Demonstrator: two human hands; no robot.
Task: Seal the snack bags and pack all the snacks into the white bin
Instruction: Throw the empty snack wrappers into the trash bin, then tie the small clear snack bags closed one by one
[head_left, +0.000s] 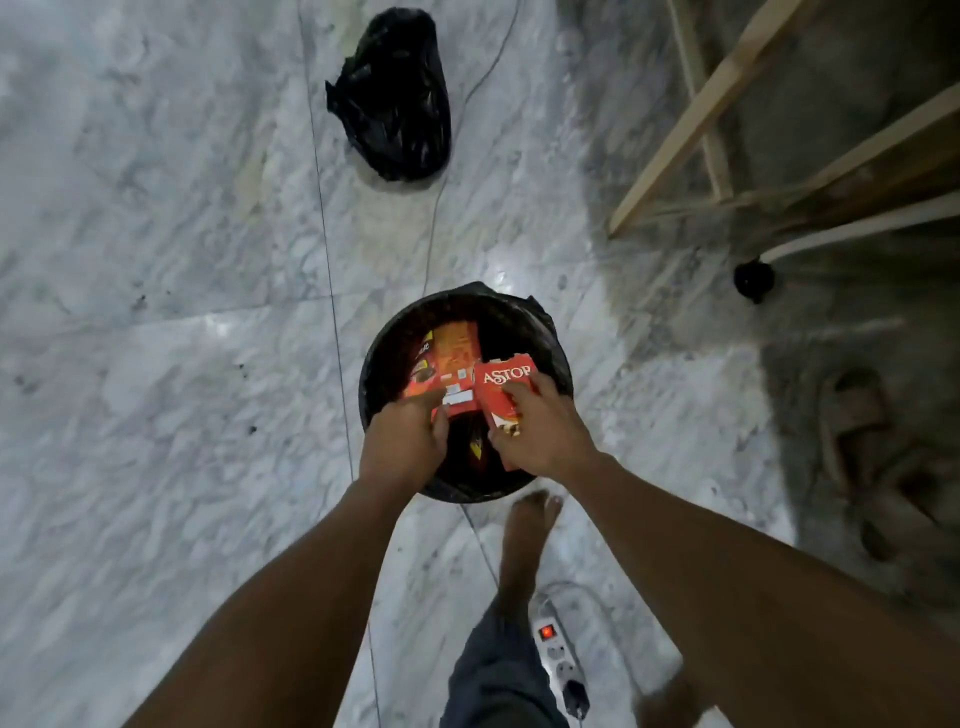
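Both arms are stretched forward and down, close together, bare along their whole length. The left hand (402, 441) is curled, knuckles up, with an orange box (449, 358) gripped at its near end. The right hand (540, 431) is clamped on a red box (506, 384), fingers laid across its face. One bare foot (530, 525) is planted between the forearms.

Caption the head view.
Left hand grips an orange box, right hand the red Astor box, over a black-lined bin.
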